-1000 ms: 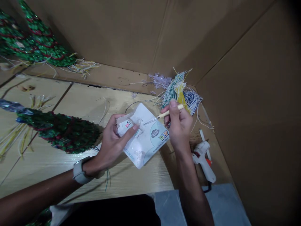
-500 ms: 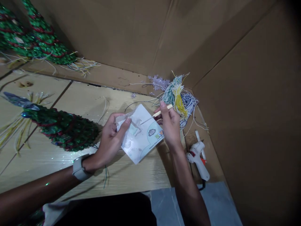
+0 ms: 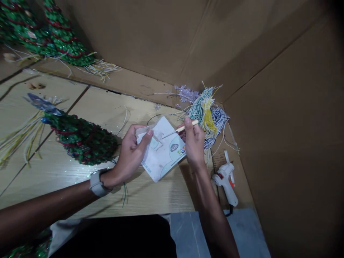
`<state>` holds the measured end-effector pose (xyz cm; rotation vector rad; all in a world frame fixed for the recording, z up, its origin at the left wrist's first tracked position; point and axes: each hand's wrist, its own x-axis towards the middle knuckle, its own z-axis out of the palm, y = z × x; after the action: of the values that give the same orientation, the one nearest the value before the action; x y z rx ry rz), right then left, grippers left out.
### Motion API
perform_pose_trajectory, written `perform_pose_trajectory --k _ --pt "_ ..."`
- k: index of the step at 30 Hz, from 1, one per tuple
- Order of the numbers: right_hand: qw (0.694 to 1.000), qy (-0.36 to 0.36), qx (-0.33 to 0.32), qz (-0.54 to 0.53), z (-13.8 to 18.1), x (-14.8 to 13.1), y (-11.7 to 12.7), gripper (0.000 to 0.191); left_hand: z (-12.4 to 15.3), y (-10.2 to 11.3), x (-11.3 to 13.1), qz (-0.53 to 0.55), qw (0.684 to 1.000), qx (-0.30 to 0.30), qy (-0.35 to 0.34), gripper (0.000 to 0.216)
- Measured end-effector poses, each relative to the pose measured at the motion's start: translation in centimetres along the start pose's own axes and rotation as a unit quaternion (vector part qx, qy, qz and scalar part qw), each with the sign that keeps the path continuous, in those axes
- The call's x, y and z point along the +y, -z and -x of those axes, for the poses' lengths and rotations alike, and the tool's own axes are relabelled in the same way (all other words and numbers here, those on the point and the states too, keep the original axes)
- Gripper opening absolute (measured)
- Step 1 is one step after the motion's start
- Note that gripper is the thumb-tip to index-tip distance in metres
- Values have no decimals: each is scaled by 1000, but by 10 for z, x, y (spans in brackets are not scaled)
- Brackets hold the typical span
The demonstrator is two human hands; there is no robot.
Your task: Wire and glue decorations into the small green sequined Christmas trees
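Observation:
My left hand (image 3: 132, 150) pinches the top corner of a small white plastic packet (image 3: 162, 154) with a "DIY" label, thumb on its upper face. My right hand (image 3: 194, 142) is closed on a thin tool with a pale wooden handle (image 3: 188, 125); its metal tip points left and touches the packet's opening next to my left thumb. A grey watch sits on my left wrist. Both hands hover just above the wooden table (image 3: 107, 107).
A green and red sequinned cone tree (image 3: 83, 139) lies left of my hands, more such trees (image 3: 48, 36) at the back left. A bundle of green, yellow and white wires (image 3: 208, 113) lies behind my right hand. A white glue gun (image 3: 225, 182) rests at the right. Cardboard walls (image 3: 282, 107) enclose the space.
The view shifted a little; both hands with packet and tool drifted slightly left and up. The tool's tip stays at the packet opening.

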<state>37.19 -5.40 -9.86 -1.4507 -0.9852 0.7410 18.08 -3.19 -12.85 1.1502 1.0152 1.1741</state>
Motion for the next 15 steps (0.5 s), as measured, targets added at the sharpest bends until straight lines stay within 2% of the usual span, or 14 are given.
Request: perform_pose_trajectory --k 5,10,15 --pt "1000 1 -6 22 0 0 -1 50 1 2 0 -11 1000 6 2 36" --pt "1000 -1 -13 -4 -1 6 -2 49 1 2 -1 -16 1000 8 5 37" --pt "1000 0 -1 -11 -11 15 8 48 -3 0 -7 -21 999 -38 22 39"
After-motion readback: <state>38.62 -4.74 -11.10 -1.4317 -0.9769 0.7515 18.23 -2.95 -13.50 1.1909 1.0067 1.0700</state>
